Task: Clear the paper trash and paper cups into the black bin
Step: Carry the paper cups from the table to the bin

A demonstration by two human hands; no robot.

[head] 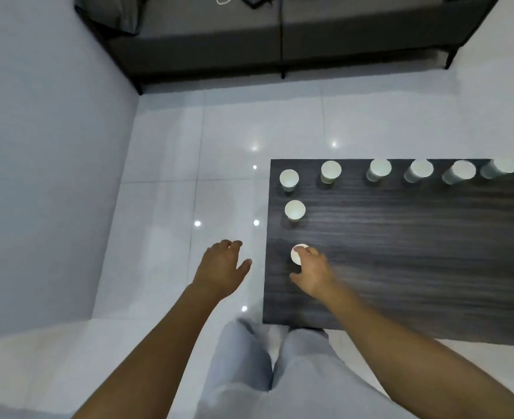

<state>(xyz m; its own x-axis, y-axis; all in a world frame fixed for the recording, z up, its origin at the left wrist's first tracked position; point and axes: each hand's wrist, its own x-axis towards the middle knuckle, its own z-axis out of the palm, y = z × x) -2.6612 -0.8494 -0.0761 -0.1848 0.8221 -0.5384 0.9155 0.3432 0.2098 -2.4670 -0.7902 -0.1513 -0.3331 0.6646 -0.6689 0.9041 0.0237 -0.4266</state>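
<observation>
On the dark wood-grain bench (416,252), near its left edge, the right hand (313,275) reaches over a white paper cup (296,254); the fingers curl over the cup's rim and far side, the thumb lies on the near side, so the grip closes round the cup, which stands on the bench directly under the fingertips. Beyond it along the same edge stand a second cup (294,210) and a corner cup (289,179), and a row of cups (401,172) lines the far edge. Left of the bench, over the glossy tiled floor (219,131), the left hand (224,267) hovers with fingers loosely spread, holding nothing. A grey sofa (280,40) stands beyond.
</observation>
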